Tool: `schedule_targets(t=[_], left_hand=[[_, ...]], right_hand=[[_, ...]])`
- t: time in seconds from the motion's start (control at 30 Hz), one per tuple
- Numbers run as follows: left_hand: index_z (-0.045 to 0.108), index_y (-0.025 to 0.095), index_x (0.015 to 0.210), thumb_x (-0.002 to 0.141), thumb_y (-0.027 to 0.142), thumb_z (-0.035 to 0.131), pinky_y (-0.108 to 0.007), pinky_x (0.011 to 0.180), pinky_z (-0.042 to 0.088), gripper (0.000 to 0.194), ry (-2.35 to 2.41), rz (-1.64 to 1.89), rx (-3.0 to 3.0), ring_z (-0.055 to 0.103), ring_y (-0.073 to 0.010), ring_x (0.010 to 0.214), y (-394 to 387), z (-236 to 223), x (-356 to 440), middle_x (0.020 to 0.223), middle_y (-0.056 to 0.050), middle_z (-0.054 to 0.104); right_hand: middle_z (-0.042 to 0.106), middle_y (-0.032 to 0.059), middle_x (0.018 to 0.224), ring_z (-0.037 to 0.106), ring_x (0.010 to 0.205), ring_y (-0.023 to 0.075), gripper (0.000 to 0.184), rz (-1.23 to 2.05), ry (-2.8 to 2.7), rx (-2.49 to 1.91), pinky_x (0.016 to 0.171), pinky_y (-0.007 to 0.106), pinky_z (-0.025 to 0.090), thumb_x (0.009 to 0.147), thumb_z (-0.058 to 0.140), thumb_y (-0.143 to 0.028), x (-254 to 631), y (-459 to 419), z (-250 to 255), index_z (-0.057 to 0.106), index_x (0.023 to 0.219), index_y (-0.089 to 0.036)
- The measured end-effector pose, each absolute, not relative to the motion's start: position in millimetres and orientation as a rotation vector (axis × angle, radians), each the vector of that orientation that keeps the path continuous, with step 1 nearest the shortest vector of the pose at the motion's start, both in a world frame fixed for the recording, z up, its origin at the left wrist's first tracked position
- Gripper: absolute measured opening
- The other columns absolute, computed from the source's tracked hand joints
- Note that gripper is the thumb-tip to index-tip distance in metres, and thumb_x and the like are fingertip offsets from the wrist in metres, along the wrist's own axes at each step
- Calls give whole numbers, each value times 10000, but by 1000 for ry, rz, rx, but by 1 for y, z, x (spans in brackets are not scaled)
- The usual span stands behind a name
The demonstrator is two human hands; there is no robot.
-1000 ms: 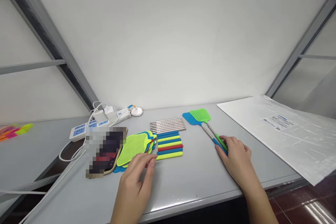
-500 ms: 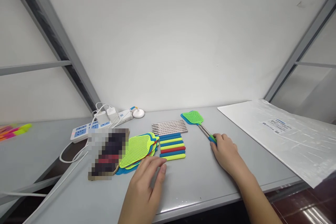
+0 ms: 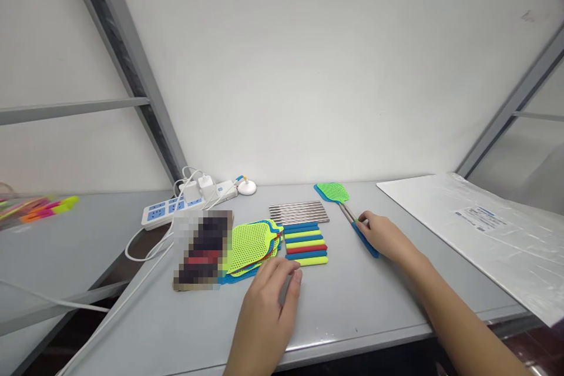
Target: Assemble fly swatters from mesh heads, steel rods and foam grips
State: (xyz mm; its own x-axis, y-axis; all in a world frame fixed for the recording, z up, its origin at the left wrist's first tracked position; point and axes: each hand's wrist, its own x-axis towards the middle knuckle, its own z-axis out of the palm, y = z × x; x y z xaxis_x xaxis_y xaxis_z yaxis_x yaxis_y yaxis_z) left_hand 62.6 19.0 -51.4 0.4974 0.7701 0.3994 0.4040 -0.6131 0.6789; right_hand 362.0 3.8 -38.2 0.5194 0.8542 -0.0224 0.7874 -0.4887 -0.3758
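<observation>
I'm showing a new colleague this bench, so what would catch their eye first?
Probably the lime, blue and red handles lined up mid-table, beside the bright swatter heads. Next, the overlapping green and blue swatters further right, with the right hand on them. The big white package at far right stands out too.

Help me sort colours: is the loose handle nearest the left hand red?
No, the loose handle nearest the left hand is yellow-green.

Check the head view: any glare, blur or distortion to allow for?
Head view: glare on the grey table's front edge, sheen on the white plastic package; neon pink-and-yellow items at far left blurred; grey metal posts lean outward, probably lens distortion; pixelation masks the dark flat object.
</observation>
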Motion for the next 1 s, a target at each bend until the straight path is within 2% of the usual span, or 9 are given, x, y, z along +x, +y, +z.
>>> schedule_targets(t=[0.27, 0.53, 0.7, 0.87, 1.0], left_hand=[[653, 248, 1006, 990, 321, 451, -328, 859, 528, 216, 987, 950, 2289, 631, -210, 1009, 20, -51, 65, 1031, -51, 668], [640, 251, 1054, 999, 331, 433, -349, 889, 522, 229, 1021, 881, 2334, 613, -217, 1048, 23, -54, 68, 1072, -55, 647], [657, 249, 1052, 983, 303, 460, -427, 938, 495, 216, 1074, 920, 2463, 557, -252, 1093, 20, -55, 74, 1107, -70, 623], [638, 239, 1178, 969, 286, 485, -519, 984, 451, 263, 1126, 873, 2575, 448, -296, 1183, 15, -58, 84, 1274, -98, 545], [650, 253, 1172, 968, 284, 484, -560, 989, 424, 265, 1229, 839, 2591, 386, -323, 1215, 13, -61, 87, 1377, -97, 470]], right_hand=[[684, 46, 778, 615, 644, 177, 207, 360, -1420, -2373, 553, 264, 350, 901, 502, -342, 385, 9, -37, 631, 977, -199], [678, 66, 829, 620, 687, 189, 235, 287, -1466, -2364, 561, 265, 349, 929, 448, -345, 383, 10, -41, 615, 995, -194], [679, 78, 829, 633, 704, 207, 256, 215, -1504, -2441, 554, 273, 345, 958, 417, -338, 377, 5, -35, 603, 1052, -189], [675, 137, 870, 639, 777, 281, 273, -5, -1618, -2510, 594, 319, 341, 975, 410, -313, 350, 5, -11, 562, 1125, -144], [684, 95, 887, 640, 780, 246, 292, -4, -1900, -2357, 617, 322, 380, 997, 375, -354, 321, 32, 9, 585, 1118, -191]])
